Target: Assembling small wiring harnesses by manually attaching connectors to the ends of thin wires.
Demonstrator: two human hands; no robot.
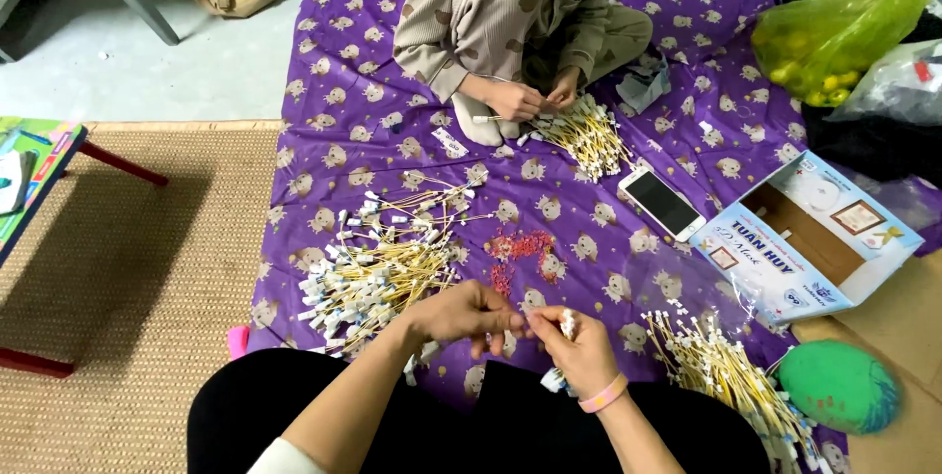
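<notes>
Purple patterned cloth (687,91) covers the floor where I sit, with a woven mat (147,268) to one side. My left hand (466,315) pinches something too small to make out, fingertips curled in toward my right hand (581,348), which grips a bunch of white-tipped yellow sticks (561,337) at their top. A loose heap of sticks (378,268) lies just beyond my left hand, another pile (726,371) beside my right. Small red pieces (518,248) sit scattered between. If my right grip slackens, I judge the bunch could slip and mix into the piles. Across the cloth, another person's hands (535,99) work on their own sticks.
</notes>
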